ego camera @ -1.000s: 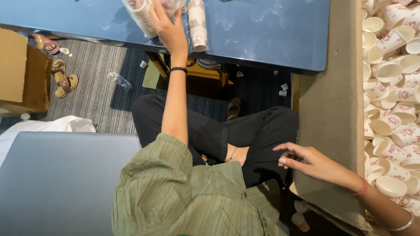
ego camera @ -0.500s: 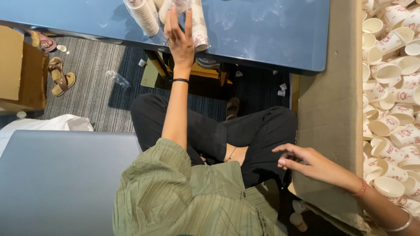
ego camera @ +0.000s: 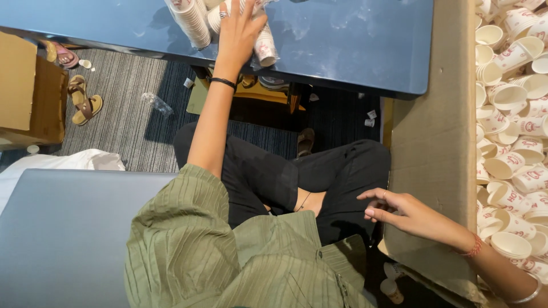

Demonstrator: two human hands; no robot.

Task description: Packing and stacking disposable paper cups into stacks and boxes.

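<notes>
My left hand (ego camera: 237,34) reaches forward onto the blue table (ego camera: 342,45), fingers spread flat over a lying stack of white paper cups (ego camera: 265,48). Another stack of cups (ego camera: 188,23) lies just to its left. A ring and a black wristband show on that arm. My right hand (ego camera: 399,214) hovers low at the right, fingers loosely apart and holding nothing, beside the flap of a big cardboard box (ego camera: 434,142). Several loose white cups with red print (ego camera: 514,114) fill that box. I sit cross-legged in black trousers and a green shirt.
A smaller cardboard box (ego camera: 28,91) stands at the left, with sandals (ego camera: 83,100) on the striped carpet beside it. A grey flat surface (ego camera: 57,228) lies at my lower left. A crushed plastic bottle (ego camera: 157,104) and scraps lie under the table edge.
My left hand has slid a little to the right along the stacked cups and spread its fingers. My right hand has stayed by the box flap, shifting only slightly.
</notes>
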